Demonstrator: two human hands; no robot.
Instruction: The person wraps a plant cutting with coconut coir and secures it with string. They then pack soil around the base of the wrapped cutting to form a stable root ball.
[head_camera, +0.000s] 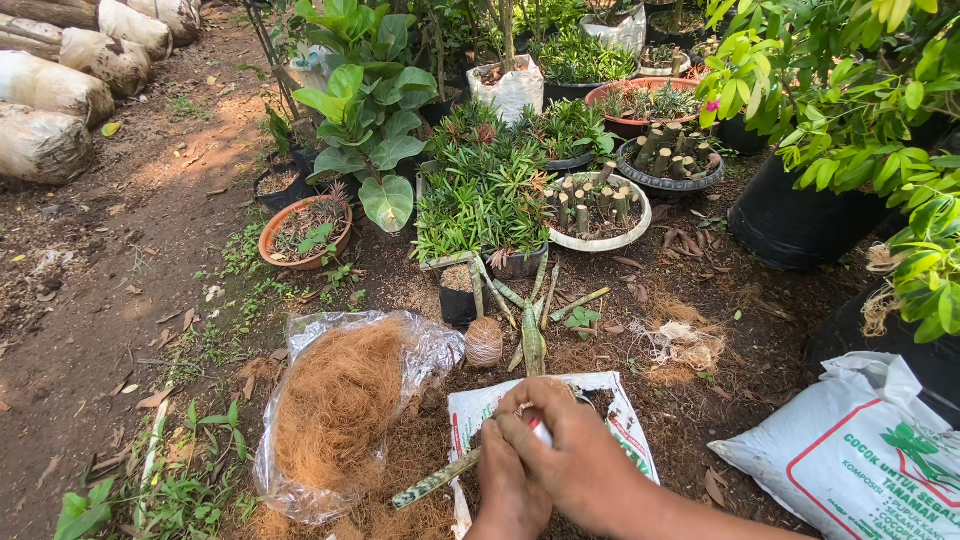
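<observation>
The left hand (510, 490) grips a mottled green stem cutting (435, 481), its long axis running toward eight o'clock; the right hand (570, 450), closed over it, holds a small red-tipped tool (537, 428).

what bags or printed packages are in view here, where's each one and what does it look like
White sack: lower right on the ground, plump, red border and green plant print.
Open white bag: centre bottom under the hands, printed, dark soil inside.
Clear bag: lower left, crumpled plastic full of brown fibre.
Pale sacks: top left, stacked, rounded, dirty white.
White grow bag: top centre, holds a plant.
</observation>
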